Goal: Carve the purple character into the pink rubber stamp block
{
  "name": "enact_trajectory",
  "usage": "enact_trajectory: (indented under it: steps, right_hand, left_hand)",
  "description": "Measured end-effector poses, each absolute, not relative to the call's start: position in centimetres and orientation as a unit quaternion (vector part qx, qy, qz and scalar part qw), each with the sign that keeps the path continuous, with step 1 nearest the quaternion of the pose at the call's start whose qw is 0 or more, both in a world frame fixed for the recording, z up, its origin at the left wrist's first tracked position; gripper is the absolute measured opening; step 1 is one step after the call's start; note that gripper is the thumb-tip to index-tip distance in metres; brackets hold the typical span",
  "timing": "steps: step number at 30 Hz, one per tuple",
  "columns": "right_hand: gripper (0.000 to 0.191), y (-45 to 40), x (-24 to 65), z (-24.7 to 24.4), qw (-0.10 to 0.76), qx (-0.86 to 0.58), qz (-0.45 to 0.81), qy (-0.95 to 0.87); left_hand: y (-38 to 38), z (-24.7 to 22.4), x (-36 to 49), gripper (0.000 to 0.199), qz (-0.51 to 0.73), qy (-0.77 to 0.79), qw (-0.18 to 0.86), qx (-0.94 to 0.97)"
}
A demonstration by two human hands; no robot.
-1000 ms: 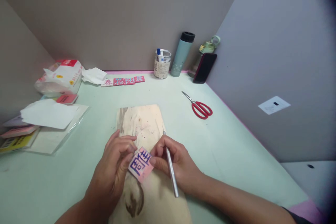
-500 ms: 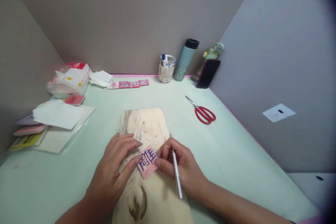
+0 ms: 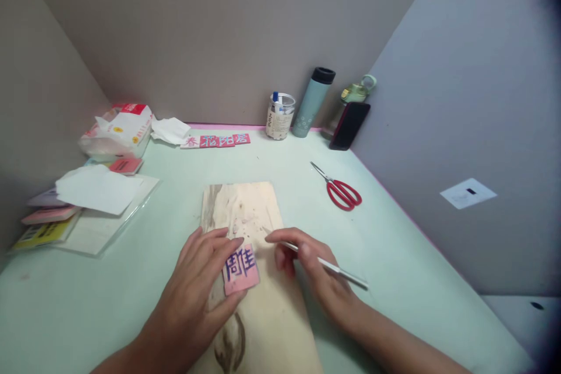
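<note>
A small pink square block (image 3: 240,281) with a dark purple Chinese character lies on a wooden board (image 3: 280,310). My left hand (image 3: 204,286) grips it by the edges, thumb at the lower edge and fingers at the top left. In my right hand (image 3: 313,263) is a slim silver craft knife (image 3: 344,276), held between fingers and thumb. Its handle slants down to the right, and its tip end points left over the board, apart from the block. Small specks of debris dot the board's far part.
Red-handled scissors (image 3: 344,194) lie to the right. Along the back are several pink character blocks (image 3: 219,141), a jar of pens (image 3: 279,123), a blue-green bottle (image 3: 312,105) and a leaning phone (image 3: 349,125). At left, a tissue pack (image 3: 118,131) stands behind white paper (image 3: 96,190) and packets.
The pink block has turned upright, and my right hand has let go of it and moved right. The knife has swung from hanging behind the fingers to pointing left over the board.
</note>
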State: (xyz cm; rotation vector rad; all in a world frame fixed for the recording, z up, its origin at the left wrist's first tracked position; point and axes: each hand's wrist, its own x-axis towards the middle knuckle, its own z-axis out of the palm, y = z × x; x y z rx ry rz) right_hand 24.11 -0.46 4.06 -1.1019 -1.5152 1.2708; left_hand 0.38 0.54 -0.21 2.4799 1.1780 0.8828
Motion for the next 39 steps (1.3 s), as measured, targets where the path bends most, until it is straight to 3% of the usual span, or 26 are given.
enact_trajectory:
  steps: [3, 7, 9, 26, 31, 39]
  right_hand:
    - [0.049, -0.2, 24.8, 4.7, 0.409, -0.447, 0.477, -0.637]
    - [0.016, 0.1, 24.5, 5.0, 0.388, -0.477, 0.52, -0.592]
    - [0.01, 0.1, 24.2, 5.0, 0.386, -0.495, 0.537, -0.565]
    - [0.009, 0.6, 24.4, 4.9, 0.345, -0.459, 0.528, -0.626]
    - [0.006, 0.4, 24.7, 4.8, 0.364, -0.47, 0.492, -0.636]
    - [0.015, 0.4, 25.5, 5.1, 0.399, -0.436, 0.555, -0.585]
  left_hand:
    - [0.7, 0.0, -0.1, 0.042, 0.298, 0.399, 0.138, 0.856]
    - [0.8, 0.3, -0.3, 0.041, 0.285, 0.401, 0.164, 0.855]
    - [0.8, 0.5, -0.3, 0.041, 0.286, 0.404, 0.17, 0.852]
    - [0.8, 0.2, -1.4, 0.056, 0.237, 0.39, 0.229, 0.86]
    - [0.6, 0.5, -0.7, 0.039, 0.269, 0.402, 0.207, 0.851]
    - [0.7, 0.7, -0.7, 0.038, 0.275, 0.397, 0.216, 0.849]
